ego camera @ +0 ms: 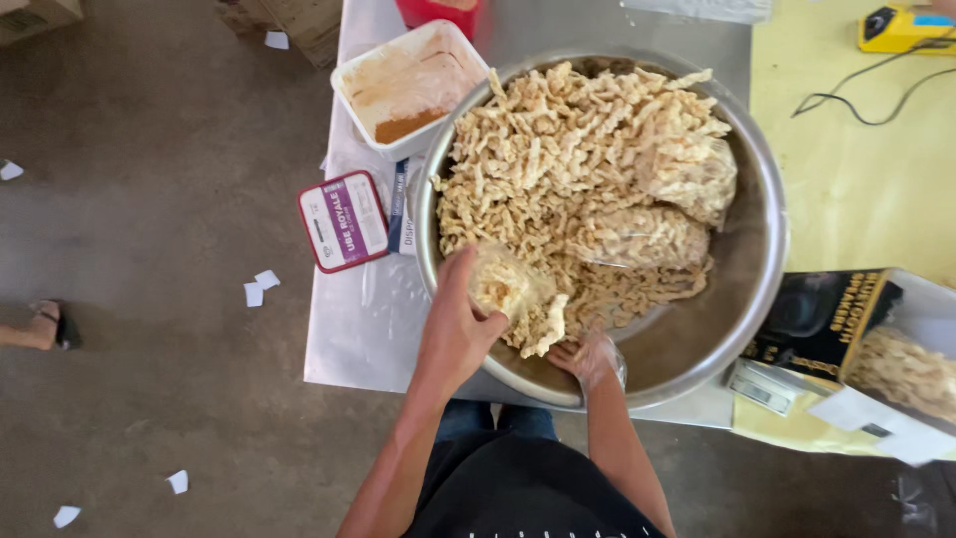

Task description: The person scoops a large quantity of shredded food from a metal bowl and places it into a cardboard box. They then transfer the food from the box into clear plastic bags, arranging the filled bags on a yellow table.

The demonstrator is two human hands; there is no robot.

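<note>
Floor's a dull brownish-grey bare concrete floor, kinda mottled, with small torn white paper scraps scattered all over it. Brown cardboard boxes sit along the top edge, another one off in the top left corner. The furniture is one grey metal tabletop, with a thin white plastic sheet draped over its left side and a pale yellow covering on the right. Light is soft and even, looks like daylight, no harsh shadows anywhere.
</note>
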